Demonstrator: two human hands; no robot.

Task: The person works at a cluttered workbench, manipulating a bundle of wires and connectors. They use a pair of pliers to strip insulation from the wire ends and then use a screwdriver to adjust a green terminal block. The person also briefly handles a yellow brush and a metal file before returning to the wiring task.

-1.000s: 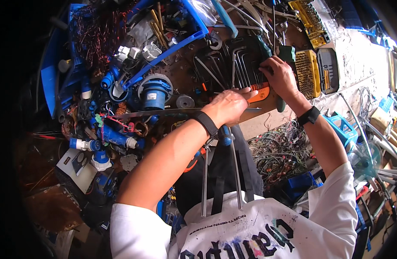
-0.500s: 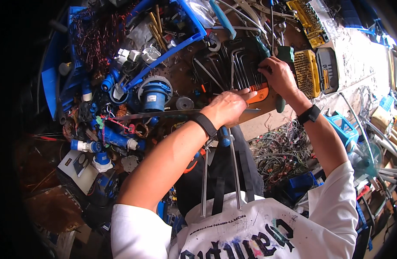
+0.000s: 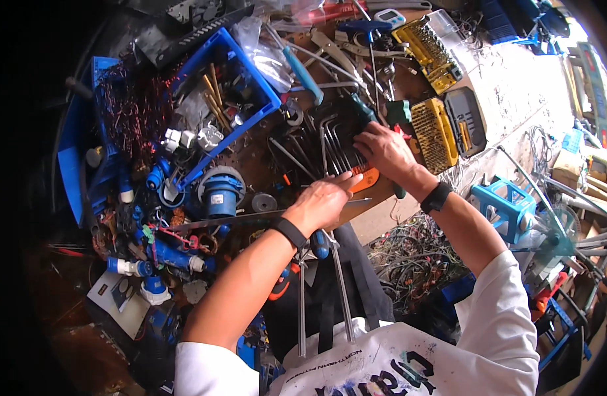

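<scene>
A hex key set (image 3: 331, 125) lies in a black case with an orange edge (image 3: 365, 181); several dark L-shaped keys stand in rows. My left hand (image 3: 323, 201) lies over the near left edge of the case, its fingers stretched toward the orange edge and its thumb hidden. My right hand (image 3: 386, 150) is at the case's right side, fingers bent together and pointing left over the keys; what they grip, if anything, is hidden. A green-handled screwdriver (image 3: 363, 105) lies just beyond my right hand. Under my left wrist shows a blue handle (image 3: 320, 244).
To the left stand a blue crate (image 3: 267, 109) of scrap parts and a blue industrial plug (image 3: 222, 195). Yellow bit sets (image 3: 434, 135) lie at the right. Tangled wires (image 3: 415, 261) are below the bench edge, near a light-blue plastic frame (image 3: 505, 208).
The view has shifted, so the bench appears farther left and lower. My right hand has come down closer over the keys from its raised pinch; my left hand stays at the case edge.
</scene>
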